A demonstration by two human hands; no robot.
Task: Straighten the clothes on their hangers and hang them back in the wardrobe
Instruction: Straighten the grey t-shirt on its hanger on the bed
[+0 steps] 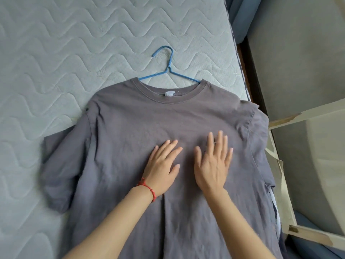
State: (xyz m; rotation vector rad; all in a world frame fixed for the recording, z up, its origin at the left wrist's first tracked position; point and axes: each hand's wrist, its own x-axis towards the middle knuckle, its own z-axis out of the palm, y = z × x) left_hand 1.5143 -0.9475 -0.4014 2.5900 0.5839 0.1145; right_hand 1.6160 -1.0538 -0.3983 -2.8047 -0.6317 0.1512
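Seen from the head-worn camera, a grey T-shirt lies front-up across a quilted mattress, its collar toward the far side and a blue hanger threaded through the neck, the hook and upper arms showing bare on the quilting above the neckband. The left hand, a red bracelet at its wrist, rests flat on the chest of the shirt with fingers straight and slightly spread; the right hand lies just beside it, likewise flat and splayed, a ring on one finger. Neither hand grips anything; both press palm-down on the cloth. The shirt looks light, soft and limp, with loose creases near the shoulders and a fold running down from between the wrists, so it should smooth under sliding palms but will bunch or slide off the thin, slick-looking hanger if dragged. The safer hold for lifting appears to be the hanger's hook or neck, with the shoulder seams first set square over the hidden arms; the right sleeve, which droops over the mattress edge, may want tugging back. No container with contents is visible; to the right stands a pale wooden frame with chipped edges, whose purpose cannot be told, and no wardrobe can be made out in this view.
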